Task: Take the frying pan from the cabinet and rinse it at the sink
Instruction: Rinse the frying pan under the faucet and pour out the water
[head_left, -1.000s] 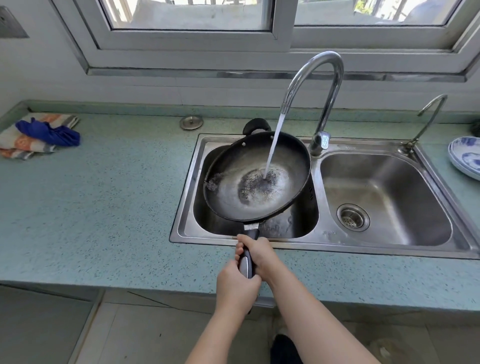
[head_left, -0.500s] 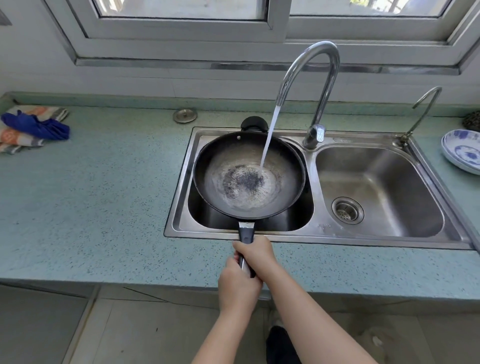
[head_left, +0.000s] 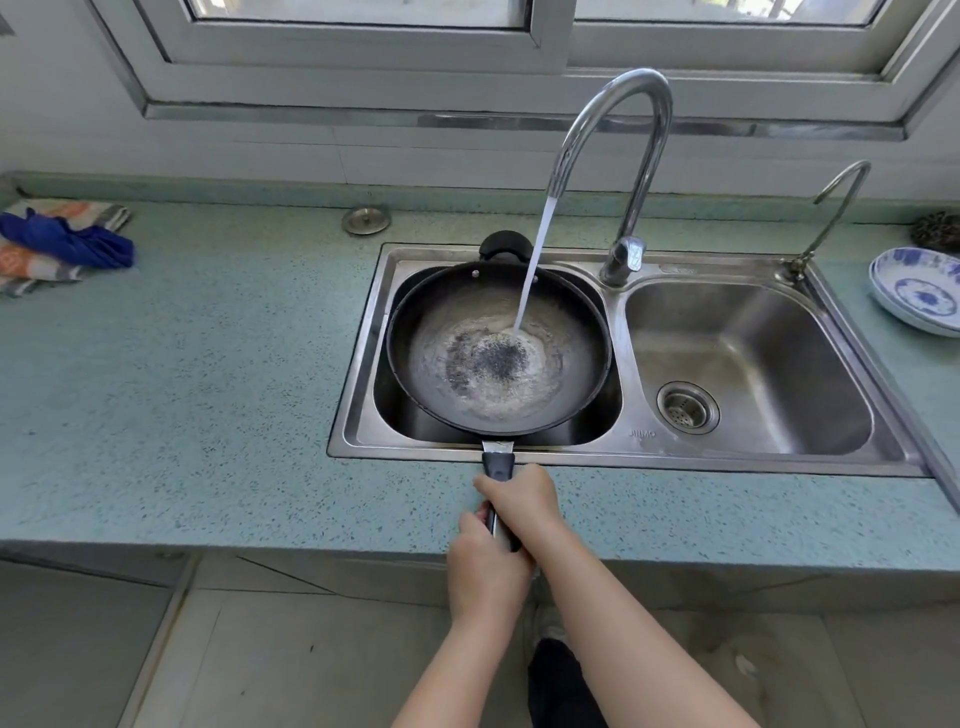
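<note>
A frying pan (head_left: 498, 353) is held over the left basin of a double sink (head_left: 675, 460) set in the bench (head_left: 208, 389), under the faucet (head_left: 623, 156) at the divider. The right hand (head_left: 519, 501) grips the handle ahead of the left hand (head_left: 485, 571). Cloths (head_left: 57, 244) lie far left, stacked plates (head_left: 919, 291) far right, and a drain plug (head_left: 365, 220) behind the sink.
</note>
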